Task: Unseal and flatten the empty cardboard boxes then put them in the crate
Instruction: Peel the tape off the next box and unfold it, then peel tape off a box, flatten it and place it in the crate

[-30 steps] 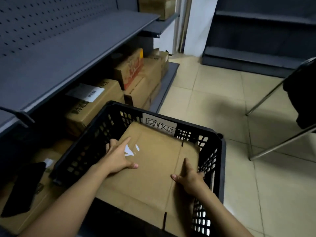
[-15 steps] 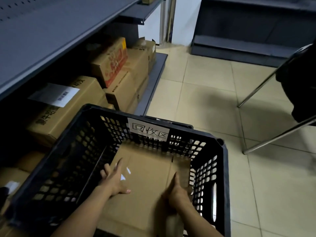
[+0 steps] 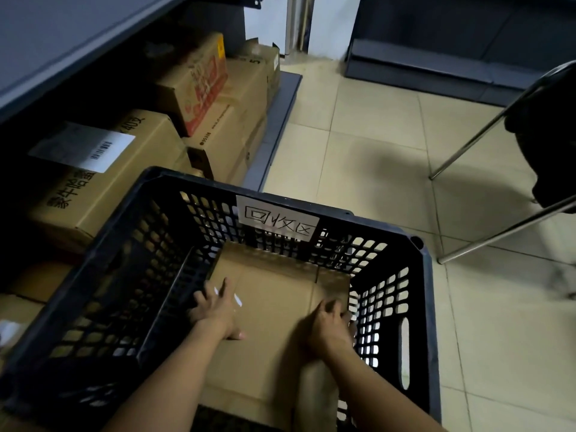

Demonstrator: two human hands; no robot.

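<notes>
Pressing flattened cardboard box (image 3: pixel 274 325) low in the crate (image 3: pixel 427 322), long axis toward the far wall, left hand (image 3: pixel 215 310) fingers spread flat on it, right hand (image 3: pixel 330 327) fingers curled at its right edge, grip unclear.

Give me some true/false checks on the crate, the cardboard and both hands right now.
1. A flattened brown cardboard box lies inside the black perforated plastic crate. True.
2. The left hand rests on the cardboard with fingers spread. True.
3. The right hand grips the crate's rim from outside. False: it is inside the crate, on the cardboard's right part near the right wall.
4. The white handwritten paper label is on the crate's right wall. False: it is on the far wall.
5. Closed brown cardboard boxes stand on the grey shelf left of the crate. True.
</notes>
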